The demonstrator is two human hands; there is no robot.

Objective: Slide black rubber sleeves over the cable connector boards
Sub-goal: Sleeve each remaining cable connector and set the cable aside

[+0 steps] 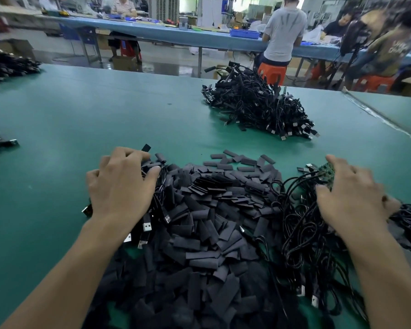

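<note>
Hundreds of flat black rubber sleeves (207, 219) lie heaped on the green table mat (81, 110), directly in front of the person and between the two forearms. Each sleeve is a short, matte, flattened rectangular tube; loose ones are scattered along the far edge of the heap. The left hand (119, 186) is curled over a bundle of thin black cables (157, 200) at the heap's left edge, fingers closed around them; silver USB plugs (145, 229) hang below the wrist. The right hand (351, 198) rests palm-down on a tangle of glossy black looped cables (304, 224), fingers bent over green connector boards (328, 176); whether it actually grips them cannot be told. A further mound of sleeved cables (256, 105) sits well apart toward the table's far edge. Beyond it, seated workers (282, 36) face a long blue bench (152, 32).
</note>
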